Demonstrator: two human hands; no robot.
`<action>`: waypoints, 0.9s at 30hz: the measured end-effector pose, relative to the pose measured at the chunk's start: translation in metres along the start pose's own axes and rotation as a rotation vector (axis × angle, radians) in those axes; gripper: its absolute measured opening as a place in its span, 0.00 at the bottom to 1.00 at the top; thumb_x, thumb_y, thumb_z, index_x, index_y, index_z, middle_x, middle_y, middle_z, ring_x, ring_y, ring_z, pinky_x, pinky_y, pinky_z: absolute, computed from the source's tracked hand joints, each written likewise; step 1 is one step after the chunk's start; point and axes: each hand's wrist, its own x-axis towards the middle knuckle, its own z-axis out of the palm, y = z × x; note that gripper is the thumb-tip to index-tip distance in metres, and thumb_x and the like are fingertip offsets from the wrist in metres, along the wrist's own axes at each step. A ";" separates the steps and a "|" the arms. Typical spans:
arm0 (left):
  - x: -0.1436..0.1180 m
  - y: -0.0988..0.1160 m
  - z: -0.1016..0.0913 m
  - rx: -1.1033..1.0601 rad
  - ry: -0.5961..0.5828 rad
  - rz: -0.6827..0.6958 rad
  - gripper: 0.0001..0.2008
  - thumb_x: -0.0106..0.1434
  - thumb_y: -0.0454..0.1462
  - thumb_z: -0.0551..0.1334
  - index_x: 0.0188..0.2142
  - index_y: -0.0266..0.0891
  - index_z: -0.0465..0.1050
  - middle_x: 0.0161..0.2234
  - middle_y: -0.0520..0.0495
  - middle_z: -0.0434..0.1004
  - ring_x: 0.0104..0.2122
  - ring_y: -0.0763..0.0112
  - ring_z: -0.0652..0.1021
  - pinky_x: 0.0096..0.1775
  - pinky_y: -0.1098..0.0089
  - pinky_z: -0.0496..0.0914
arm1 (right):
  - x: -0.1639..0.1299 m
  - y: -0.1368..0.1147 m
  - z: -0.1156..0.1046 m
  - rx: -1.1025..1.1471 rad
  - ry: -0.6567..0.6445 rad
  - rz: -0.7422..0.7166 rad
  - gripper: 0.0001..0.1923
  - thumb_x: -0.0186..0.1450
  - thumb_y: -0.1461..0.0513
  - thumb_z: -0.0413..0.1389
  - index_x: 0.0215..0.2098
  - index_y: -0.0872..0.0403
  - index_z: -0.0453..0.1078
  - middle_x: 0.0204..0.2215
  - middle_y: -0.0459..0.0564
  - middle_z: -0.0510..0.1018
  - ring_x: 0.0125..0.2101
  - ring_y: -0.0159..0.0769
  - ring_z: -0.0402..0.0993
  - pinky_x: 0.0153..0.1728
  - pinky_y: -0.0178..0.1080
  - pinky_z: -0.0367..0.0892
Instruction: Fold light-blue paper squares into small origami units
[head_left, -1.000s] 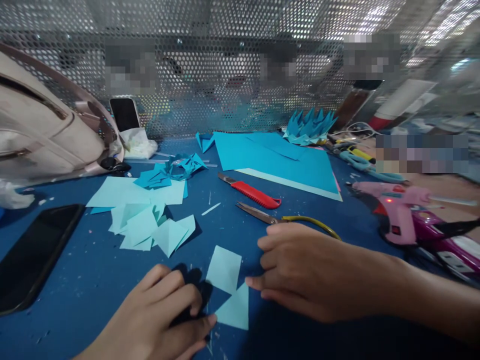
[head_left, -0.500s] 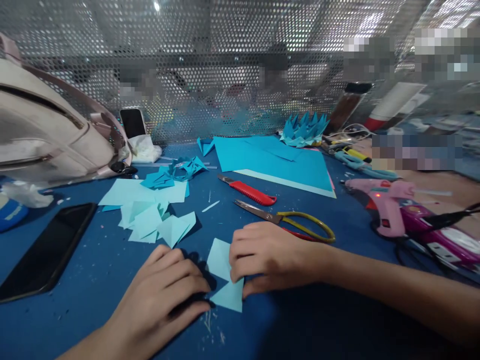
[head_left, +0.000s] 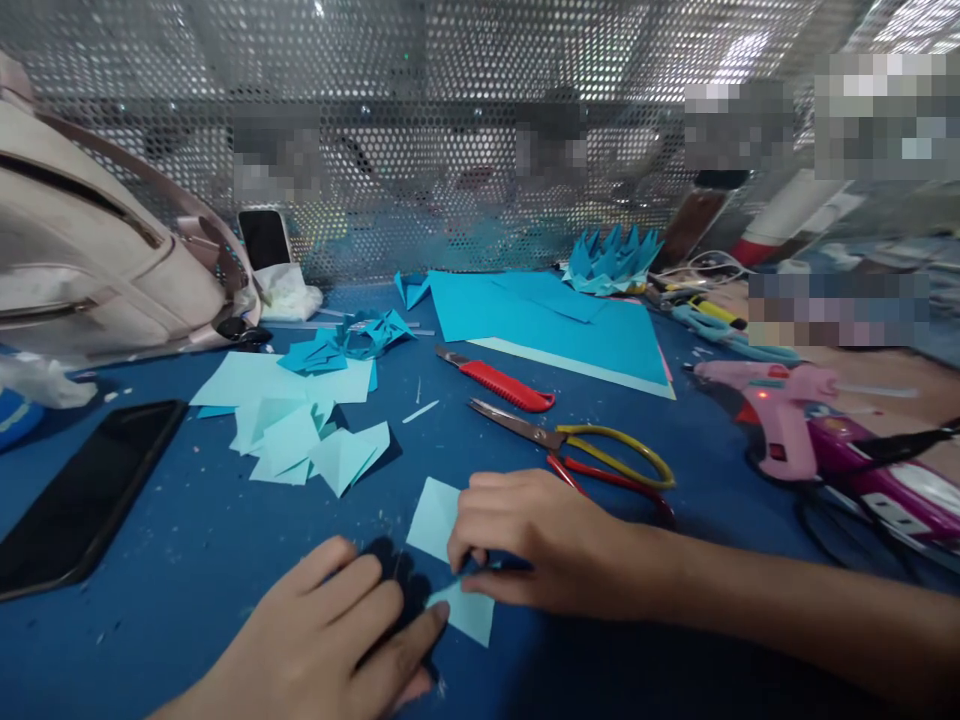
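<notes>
Two small light blue paper pieces lie in front of me, their near corners almost meeting. The upper paper square (head_left: 431, 515) has a crease. My right hand (head_left: 532, 540) comes in from the right with curled fingers. Its thumb and index finger close over the edges where the two pieces meet; the exact grip is partly hidden. My left hand (head_left: 337, 630) has its index fingertip on the left corner of the lower paper piece (head_left: 474, 612), the thumb apart beneath it. Beyond the right hand lie scissors (head_left: 551, 436) with blades together and a red cutter knife (head_left: 506, 387).
Cut light paper pieces (head_left: 292, 440) and folded blue paper (head_left: 345, 345) lie at left. A black phone (head_left: 90, 500) and a bag (head_left: 112, 240) stand farther left. Blue sheets (head_left: 547, 320) and a spiky paper piece (head_left: 611, 260) are behind. A pink glue gun (head_left: 784, 410) sits right.
My left hand has moved down and right, its index finger now reaching the lower paper piece. That piece has shifted slightly downward. My right hand has moved slightly lower, uncovering more of the scissors' handles.
</notes>
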 end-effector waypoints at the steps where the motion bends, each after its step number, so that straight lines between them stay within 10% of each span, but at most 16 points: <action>1: 0.000 0.000 0.000 0.005 -0.007 -0.002 0.12 0.71 0.37 0.55 0.40 0.38 0.79 0.21 0.53 0.70 0.22 0.69 0.67 0.31 0.65 0.57 | 0.000 0.000 0.003 0.027 0.012 0.009 0.03 0.65 0.62 0.60 0.36 0.53 0.72 0.31 0.42 0.76 0.35 0.30 0.68 0.34 0.31 0.59; 27: -0.012 -0.003 0.002 0.001 0.032 -0.067 0.13 0.72 0.35 0.55 0.37 0.39 0.78 0.19 0.55 0.70 0.22 0.70 0.68 0.32 0.64 0.60 | -0.003 0.004 0.009 -0.215 0.176 -0.427 0.07 0.71 0.67 0.52 0.41 0.58 0.72 0.40 0.42 0.80 0.35 0.31 0.68 0.31 0.38 0.60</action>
